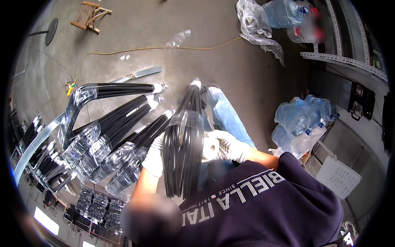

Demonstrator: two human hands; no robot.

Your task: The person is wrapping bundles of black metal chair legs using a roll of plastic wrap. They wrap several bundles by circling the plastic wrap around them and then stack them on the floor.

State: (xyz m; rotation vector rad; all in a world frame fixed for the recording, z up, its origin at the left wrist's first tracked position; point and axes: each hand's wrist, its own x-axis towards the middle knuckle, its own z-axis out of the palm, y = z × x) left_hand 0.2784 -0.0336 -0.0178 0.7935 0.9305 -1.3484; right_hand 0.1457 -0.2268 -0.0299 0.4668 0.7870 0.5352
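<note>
A bundle of long black strips [183,158] stands in front of me, its far end capped in white and a band of clear film around its upper middle. My left hand [154,158], in a white knitted glove, is closed against the bundle's left side; its fingertips are partly hidden behind the strips. On the other side my right hand [230,146], gloved alike, grips a roll of clear wrapping film [212,148] close to the bundle. The roll's pale core end shows between glove and strips. My jeans leg [228,113] stretches out just beyond the right hand.
Several film-wrapped black bundles [107,136] lean on a metal rail [37,144] at left. A yellow cord [164,48] crosses the floor near a small wooden stool [88,18]. Bagged blue bottles [302,117] lie at right, near a whiteboard [339,177] and a white metal rack [345,61].
</note>
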